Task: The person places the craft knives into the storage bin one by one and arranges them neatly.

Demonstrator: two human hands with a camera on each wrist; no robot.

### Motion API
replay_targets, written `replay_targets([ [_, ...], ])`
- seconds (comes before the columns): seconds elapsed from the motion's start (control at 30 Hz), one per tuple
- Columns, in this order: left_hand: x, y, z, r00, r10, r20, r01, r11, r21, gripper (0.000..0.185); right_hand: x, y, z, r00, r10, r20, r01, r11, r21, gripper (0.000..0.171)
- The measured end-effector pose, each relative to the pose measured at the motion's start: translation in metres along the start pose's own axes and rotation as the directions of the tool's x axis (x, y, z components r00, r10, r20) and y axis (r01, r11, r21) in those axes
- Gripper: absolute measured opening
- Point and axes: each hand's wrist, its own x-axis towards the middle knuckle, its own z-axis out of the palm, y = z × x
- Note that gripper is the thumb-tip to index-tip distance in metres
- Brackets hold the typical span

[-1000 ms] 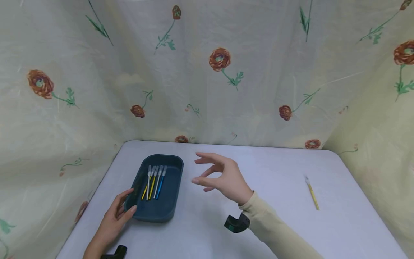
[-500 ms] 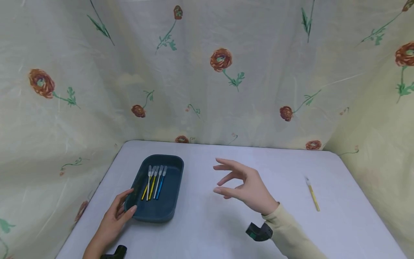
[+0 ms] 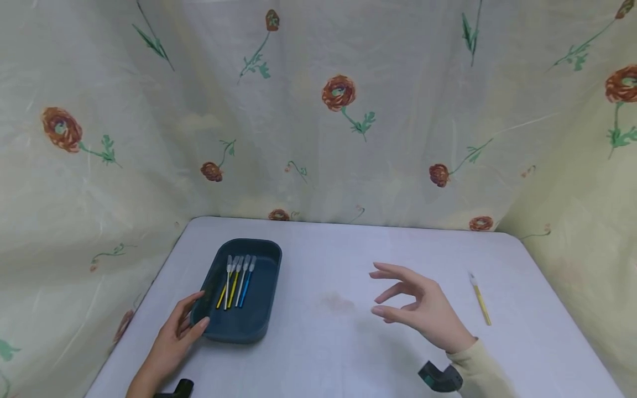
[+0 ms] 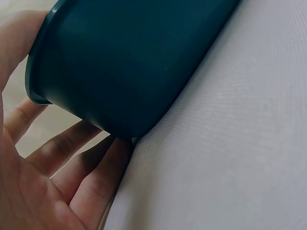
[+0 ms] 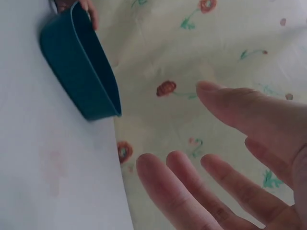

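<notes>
Your right hand [image 3: 423,307] has swung away from the tray [image 3: 259,326] toward the table's right edge, fingers loosely spread, empty. The yellow pen [image 3: 480,298] lies just beyond it near that edge, long axis running front to back. Your left hand [image 3: 171,345] steadies the tray's near-left corner.

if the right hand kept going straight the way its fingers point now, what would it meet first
The right hand hovers open with fingers pointing left, toward the dark tray. Only bare table lies between, so probably the tray's right wall, though the hand's height is unclear.
</notes>
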Motion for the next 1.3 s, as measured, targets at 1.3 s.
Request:
replay_targets([
  [1.3,-0.001,0.005,0.0,0.999,-0.047,0.018,0.046,0.999,0.013,0.086,-0.077,0.083,-0.15,0.978,0.19,-0.084,-0.202,0.964,-0.172,0.066],
])
